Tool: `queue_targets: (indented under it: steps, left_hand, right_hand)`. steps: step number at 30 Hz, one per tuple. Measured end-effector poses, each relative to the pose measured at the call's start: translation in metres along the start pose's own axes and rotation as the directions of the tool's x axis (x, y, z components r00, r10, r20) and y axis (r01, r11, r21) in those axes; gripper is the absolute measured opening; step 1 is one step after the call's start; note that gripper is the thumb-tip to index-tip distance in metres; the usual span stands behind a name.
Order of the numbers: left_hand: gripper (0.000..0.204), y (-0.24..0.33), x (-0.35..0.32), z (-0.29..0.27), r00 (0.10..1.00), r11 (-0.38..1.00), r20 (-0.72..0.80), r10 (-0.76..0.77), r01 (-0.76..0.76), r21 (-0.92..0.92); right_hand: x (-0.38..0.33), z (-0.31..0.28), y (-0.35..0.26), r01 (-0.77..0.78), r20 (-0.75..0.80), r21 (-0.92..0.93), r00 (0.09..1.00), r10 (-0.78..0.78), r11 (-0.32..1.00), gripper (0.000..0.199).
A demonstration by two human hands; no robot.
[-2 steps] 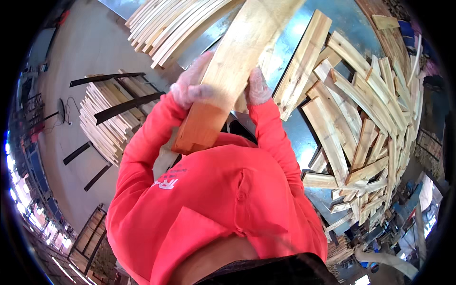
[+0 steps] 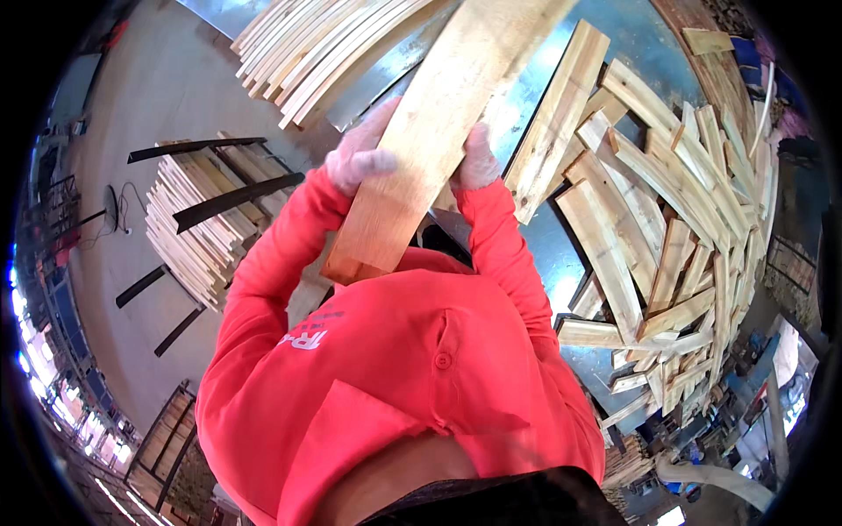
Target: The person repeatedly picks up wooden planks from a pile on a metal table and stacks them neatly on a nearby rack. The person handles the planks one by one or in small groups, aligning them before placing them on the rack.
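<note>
A long pale wooden plank slants across in front of me, its near end close to my chest and its far end beyond the top of the view. My left hand, in a whitish glove, grips the plank's left edge with the thumb on its upper face. Gloved likewise, my right hand holds the right edge, fingers partly hidden beneath. A darker orange strip shows under the near end; whether it is the plank's end face or a second piece I cannot tell.
A blue-grey metal table carries a jumbled heap of planks on the right. One longer board lies nearer the held plank. Neatly rowed boards sit at the upper left. Stacked boards with dark metal bars stand left on the floor.
The held plank has shifted slightly to the right, and its near end looks paler, less reddish. My left hand has moved a little rightward with it. Both hands keep their hold.
</note>
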State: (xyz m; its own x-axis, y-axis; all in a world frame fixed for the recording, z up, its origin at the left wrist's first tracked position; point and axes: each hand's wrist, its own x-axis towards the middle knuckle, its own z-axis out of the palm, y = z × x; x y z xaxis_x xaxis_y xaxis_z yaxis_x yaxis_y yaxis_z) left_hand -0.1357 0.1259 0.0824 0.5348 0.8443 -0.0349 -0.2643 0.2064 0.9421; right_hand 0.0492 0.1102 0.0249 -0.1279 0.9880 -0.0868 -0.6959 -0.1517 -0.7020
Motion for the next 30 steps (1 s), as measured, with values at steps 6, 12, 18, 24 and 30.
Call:
queue_targets:
  steps: [6,12,18,24,30]
  left_hand:
    - [0.054,-0.107,0.014,-0.055,0.905,0.617,0.139,-0.401,0.38,-0.689]
    - [0.037,-0.066,0.011,-0.06,0.981,0.612,0.002,-0.196,0.12,0.782]
    - [0.042,0.033,0.065,-0.111,0.869,-0.351,-0.399,-0.293,0.29,0.89]
    - [0.086,0.052,0.132,-0.428,0.649,0.029,-0.75,0.128,0.754,0.656]
    - [0.103,-0.011,0.191,-0.583,0.708,0.062,-0.631,-0.316,0.68,0.731]
  right_hand:
    - [0.029,0.014,-0.007,0.138,-0.232,-0.105,0.96,-0.159,0.985,0.106]
    - [0.065,-0.026,0.079,0.038,-0.381,-0.281,0.912,-0.148,0.959,0.12]
    - [0.083,-0.022,0.104,-0.205,-0.505,-0.653,0.836,-0.217,0.729,0.118]
    - [0.111,0.055,0.077,-0.485,-0.61,-0.752,0.769,-0.193,0.446,0.116]
    - [0.183,0.087,0.14,-0.161,-0.558,-0.613,0.782,-0.279,0.773,0.12]
